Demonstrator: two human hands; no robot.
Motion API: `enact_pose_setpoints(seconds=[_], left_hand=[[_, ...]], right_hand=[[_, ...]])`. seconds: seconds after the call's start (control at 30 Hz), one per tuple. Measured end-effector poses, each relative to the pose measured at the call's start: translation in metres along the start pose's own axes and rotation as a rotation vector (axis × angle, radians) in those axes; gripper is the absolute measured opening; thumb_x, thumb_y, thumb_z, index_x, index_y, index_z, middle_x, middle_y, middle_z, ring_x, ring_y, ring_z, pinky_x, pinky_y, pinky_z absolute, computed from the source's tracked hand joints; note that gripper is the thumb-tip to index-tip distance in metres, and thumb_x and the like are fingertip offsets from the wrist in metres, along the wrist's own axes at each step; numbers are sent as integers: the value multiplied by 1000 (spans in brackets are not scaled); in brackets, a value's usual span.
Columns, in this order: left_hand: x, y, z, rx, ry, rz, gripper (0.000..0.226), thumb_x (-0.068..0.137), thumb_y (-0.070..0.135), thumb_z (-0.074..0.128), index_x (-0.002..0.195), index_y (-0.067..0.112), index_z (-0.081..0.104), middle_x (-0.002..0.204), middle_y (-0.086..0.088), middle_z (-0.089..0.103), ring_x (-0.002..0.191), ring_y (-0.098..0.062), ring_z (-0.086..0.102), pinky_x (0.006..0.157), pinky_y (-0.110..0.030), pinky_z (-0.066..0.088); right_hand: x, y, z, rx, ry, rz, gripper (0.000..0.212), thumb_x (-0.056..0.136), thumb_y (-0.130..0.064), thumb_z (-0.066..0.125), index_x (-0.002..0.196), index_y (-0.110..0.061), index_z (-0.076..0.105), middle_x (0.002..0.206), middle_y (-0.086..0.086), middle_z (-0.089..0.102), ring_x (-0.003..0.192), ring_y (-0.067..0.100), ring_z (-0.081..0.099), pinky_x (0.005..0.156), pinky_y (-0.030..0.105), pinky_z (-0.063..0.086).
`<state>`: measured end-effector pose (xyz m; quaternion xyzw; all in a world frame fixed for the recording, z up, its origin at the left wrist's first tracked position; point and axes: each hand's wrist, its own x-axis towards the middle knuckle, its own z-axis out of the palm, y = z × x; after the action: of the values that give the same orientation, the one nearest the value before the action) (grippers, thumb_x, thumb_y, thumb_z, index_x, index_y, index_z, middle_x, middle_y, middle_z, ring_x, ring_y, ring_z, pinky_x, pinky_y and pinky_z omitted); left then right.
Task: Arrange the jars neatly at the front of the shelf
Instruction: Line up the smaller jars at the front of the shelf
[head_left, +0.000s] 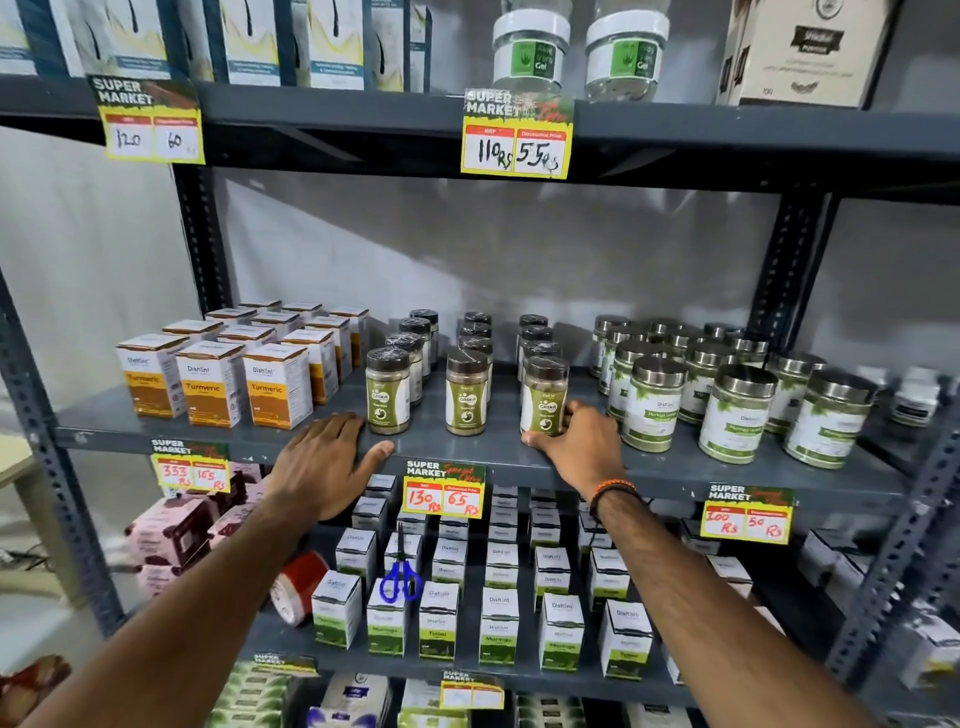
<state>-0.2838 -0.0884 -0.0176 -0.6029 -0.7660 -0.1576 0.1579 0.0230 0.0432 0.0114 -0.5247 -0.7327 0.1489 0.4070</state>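
Observation:
Three rows of small green-labelled jars with dark lids run front to back on the middle shelf (467, 449). The left front jar (388, 391) and the middle front jar (466, 392) stand upright near the shelf's front edge. My right hand (582, 441) is wrapped around the base of the right front jar (544, 395), thumb in front of it. My left hand (332, 457) lies flat and spread on the shelf edge, its fingertips just left of the left front jar, holding nothing.
Orange turmeric boxes (213, 382) stand left of the jars; larger steel-lidded jars (737, 410) stand right. Price tags (442, 494) hang from the shelf edge. Below are white boxes (439, 618), blue scissors (401, 579) and a red tape roll (298, 584).

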Motion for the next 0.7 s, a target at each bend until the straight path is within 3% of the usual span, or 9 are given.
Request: enact_pose_setpoints(seconds=[0.57,0.7], left_hand=[[1,-1,0,-15,-7,-7,101,91,84,5,151,12,44,153,-13,52,139,-29,48,116,-48,36],[-1,0,-10,-65,-81,-18,107,86,87,2,156,13,35,160,-13,43,144,-29,41,119,-48,32]], right_hand=[[1,2,0,2,-14,10,54,67,-48,92,108,-18,72,101,-3,78,88,13,73,81,36,60],[-12,-6,-16,-4,-51,-8,69,68,-53,90,120,-12,68,115,2,75,90,15,72,80,32,59]])
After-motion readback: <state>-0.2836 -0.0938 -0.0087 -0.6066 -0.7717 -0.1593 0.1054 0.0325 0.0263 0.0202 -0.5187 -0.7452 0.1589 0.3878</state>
